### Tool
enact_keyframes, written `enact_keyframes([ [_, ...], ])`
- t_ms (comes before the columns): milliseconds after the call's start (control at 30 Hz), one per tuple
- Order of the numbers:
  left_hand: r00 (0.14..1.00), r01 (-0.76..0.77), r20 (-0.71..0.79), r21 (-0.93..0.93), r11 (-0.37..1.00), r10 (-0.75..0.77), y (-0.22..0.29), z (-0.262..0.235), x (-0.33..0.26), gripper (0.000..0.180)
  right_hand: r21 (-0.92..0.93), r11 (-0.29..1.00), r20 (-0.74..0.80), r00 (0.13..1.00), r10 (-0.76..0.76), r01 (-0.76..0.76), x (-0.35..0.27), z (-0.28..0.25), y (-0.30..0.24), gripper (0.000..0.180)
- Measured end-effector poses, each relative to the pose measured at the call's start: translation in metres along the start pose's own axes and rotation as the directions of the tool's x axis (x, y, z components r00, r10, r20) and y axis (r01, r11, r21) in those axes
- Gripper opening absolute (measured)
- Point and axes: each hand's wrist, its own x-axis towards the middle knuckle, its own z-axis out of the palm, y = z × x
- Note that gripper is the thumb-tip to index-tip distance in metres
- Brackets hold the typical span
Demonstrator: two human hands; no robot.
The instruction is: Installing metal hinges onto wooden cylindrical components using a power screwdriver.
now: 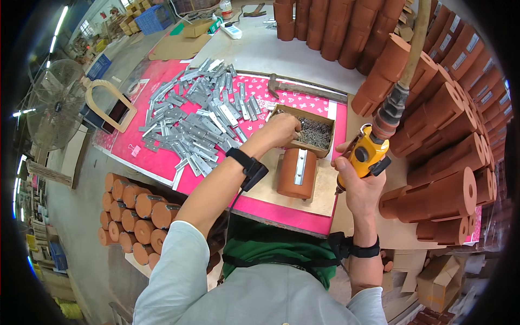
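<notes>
With the yellow driver (370,146) gripped by the right hand (365,189) and the left hand (283,130) curled in the box (332,132) of fasteners (317,131), any catch hidden, pieces are best picked singly and the metal strip (300,167) kept straight atop the brown cylinder (287,176), near on the tabletop (265,210).

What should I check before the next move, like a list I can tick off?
1. Right hand has the yellow power tool: ok, fingers and thumb are around it.
2. Power tool's tip is clear of the brown cylinder: ok, it's off to the cylinder's right.
3. Metal strip is on the cylinder: ok, it lies along the top.
4. Left hand is at the box of small metal pieces: ok, its fingers reach in.
5. Left hand has picked a piece: cannot tell, the fingertips are hidden.
6. Strip is fastened: cannot tell, the holes are too small to see into.
</notes>
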Motion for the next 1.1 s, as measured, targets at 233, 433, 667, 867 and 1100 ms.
enact_keyframes([
  [233,0.969,0.080,0.237,-0.028,0.996,-0.072,0.006,0.000,0.018,0.021,0.036,0.999,-0.017,1.000,0.023,-0.022,0.001,-0.002,-0.004,0.036],
  [433,0.993,0.036,0.112,-0.052,0.998,-0.030,-0.006,0.012,0.013,0.017,-0.016,0.999,-0.017,0.999,0.030,-0.030,0.003,-0.004,-0.002,0.036],
  [667,1.000,0.027,0.015,-0.157,0.987,-0.025,0.002,0.009,0.010,0.017,-0.013,1.000,-0.013,1.000,0.027,-0.027,0.004,-0.002,-0.002,0.036],
  [867,0.987,0.064,0.153,-0.149,0.987,-0.041,-0.002,0.011,0.014,0.018,-0.014,1.000,-0.007,1.000,0.005,-0.005,0.003,0.000,-0.003,0.036],
  [1100,0.991,0.126,0.001,-0.300,0.946,-0.132,0.001,0.007,0.012,0.016,-0.001,1.000,-0.025,1.000,0.001,-0.001,0.007,-0.002,-0.004,0.034],
])
